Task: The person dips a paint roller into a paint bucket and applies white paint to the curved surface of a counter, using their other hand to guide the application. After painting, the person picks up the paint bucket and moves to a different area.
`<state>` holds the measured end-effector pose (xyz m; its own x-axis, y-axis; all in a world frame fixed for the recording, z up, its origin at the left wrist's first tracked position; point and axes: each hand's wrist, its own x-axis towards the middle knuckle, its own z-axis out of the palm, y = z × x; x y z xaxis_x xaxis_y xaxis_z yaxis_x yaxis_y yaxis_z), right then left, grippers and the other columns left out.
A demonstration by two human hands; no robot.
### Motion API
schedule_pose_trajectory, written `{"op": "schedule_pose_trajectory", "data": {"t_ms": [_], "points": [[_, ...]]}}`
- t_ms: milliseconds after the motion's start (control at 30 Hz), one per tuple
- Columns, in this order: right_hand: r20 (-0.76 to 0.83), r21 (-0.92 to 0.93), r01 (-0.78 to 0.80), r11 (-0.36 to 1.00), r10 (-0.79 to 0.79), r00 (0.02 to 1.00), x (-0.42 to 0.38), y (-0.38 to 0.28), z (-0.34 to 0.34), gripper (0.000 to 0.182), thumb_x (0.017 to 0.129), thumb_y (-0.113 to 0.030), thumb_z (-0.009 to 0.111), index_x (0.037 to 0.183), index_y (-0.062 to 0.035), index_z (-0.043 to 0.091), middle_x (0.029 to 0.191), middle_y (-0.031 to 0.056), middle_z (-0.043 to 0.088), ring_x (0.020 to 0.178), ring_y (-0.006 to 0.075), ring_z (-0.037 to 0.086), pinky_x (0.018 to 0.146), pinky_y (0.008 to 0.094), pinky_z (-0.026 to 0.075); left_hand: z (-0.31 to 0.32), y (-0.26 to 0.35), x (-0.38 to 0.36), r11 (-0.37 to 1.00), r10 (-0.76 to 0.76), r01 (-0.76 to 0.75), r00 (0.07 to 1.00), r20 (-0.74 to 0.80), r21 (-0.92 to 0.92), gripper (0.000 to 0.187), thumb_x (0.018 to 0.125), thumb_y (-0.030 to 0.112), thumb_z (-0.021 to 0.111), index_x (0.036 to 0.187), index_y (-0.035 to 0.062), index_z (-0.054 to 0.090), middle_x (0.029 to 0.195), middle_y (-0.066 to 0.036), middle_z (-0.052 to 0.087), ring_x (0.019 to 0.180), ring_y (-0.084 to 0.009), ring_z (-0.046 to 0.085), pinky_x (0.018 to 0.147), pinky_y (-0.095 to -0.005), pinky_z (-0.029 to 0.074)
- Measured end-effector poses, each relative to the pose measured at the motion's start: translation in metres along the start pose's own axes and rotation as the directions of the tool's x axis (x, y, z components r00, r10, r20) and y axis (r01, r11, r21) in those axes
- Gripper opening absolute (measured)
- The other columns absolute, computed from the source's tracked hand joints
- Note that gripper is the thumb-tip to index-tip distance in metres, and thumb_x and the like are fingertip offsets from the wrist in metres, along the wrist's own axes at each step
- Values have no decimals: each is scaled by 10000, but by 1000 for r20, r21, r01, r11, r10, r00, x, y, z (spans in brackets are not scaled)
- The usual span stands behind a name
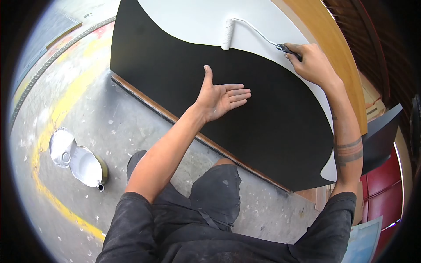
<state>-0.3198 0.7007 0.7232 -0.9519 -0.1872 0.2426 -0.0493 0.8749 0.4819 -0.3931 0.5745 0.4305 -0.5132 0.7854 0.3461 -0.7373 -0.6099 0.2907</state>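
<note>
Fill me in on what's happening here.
A person is rolling white paint onto a black board. The right hand grips the paint roller at the edge of the white area, while the left hand rests open, palm up, over the black part. An open paint can sits on the floor.

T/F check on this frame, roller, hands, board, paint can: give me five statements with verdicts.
1. The right hand grips the paint roller by its handle. True.
2. The left hand holds a brush. False: it is open and flat, palm up, over the black board, holding nothing.
3. The roller sleeve sits at the edge between white and black areas. True.
4. The whole board is already white. False: a large part shows black.
5. The paint can stands on the board. False: it lies on the concrete floor, to the person's left.
</note>
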Motion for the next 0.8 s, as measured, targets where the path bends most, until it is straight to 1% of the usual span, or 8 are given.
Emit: {"op": "schedule_pose_trajectory", "data": {"t_ms": [167,233,333,400,467,500,600,800], "points": [[31,-32,-33,999,34,999,-20,6,-17,310,962,-134,702,1243,-34,790,1014,267,769,862,393,741,860,445,593,-1,1,-2,1000,8,-8,1000,-2,6,1403,881,985,142,1610,-213,99,1631,-445,270,1558,-483,347,1271,-514,372],[66,-38,-113,993,115,991,-36,14,-27,310,955,-128,706,1240,-39,790,997,266,765,836,397,729,839,442,585,-1,0,-1,1000,7,-7,1000,6,0,1401,882,984,145,1610,-213,99,1635,-444,259,1561,-484,339,1274,-515,370],[63,-71,-113,991,117,991,-62,33,-38,317,948,-119,709,1242,-28,784,979,266,761,809,404,717,813,448,570,-3,-1,-1,1000,4,-4,1000,0,-11,1400,884,982,145,1608,-215,101,1640,-445,247,1563,-485,333,1277,-514,369],[30,-60,-97,994,99,995,-80,52,-39,318,942,-103,712,1240,-19,780,988,269,758,828,407,716,807,453,556,-4,-3,-2,1000,3,-3,1000,-9,-6,1397,887,980,146,1607,-216,101,1642,-445,241,1564,-487,330,1278,-513,366],[28,-38,-166,985,167,986,-98,58,-47,320,938,-88,714,1242,-13,776,1009,272,757,855,403,717,822,447,554,-4,-5,-3,1000,-4,4,1000,-15,0,1394,890,978,148,1607,-217,102,1645,-445,236,1565,-488,327,1280,-513,363],[39,-60,-210,976,213,976,-105,58,-51,325,935,-84,718,1248,-10,772,1035,268,760,900,400,725,856,440,560,-3,-5,-2,1000,-9,9,1000,-12,-12,1389,894,974,146,1607,-217,101,1645,-444,234,1566,-485,326,1280,-513,364],[4,-43,-215,976,216,976,-130,75,-56,339,935,-87,723,1263,-11,763,1041,266,763,929,405,733,886,436,563,1,-9,2,999,-27,27,1000,9,-25,1377,901,966,141,1607,-216,99,1648,-443,230,1570,-479,323,1280,-512,366],[12,-31,-292,956,293,956,-166,91,-64,357,935,-74,723,1281,10,746,1049,276,760,960,409,740,906,433,564,11,-18,10,999,-34,34,999,19,-12,1362,911,956,132,1608,-213,95,1656,-434,223,1569,-470,330,1278,-505,375]]}}
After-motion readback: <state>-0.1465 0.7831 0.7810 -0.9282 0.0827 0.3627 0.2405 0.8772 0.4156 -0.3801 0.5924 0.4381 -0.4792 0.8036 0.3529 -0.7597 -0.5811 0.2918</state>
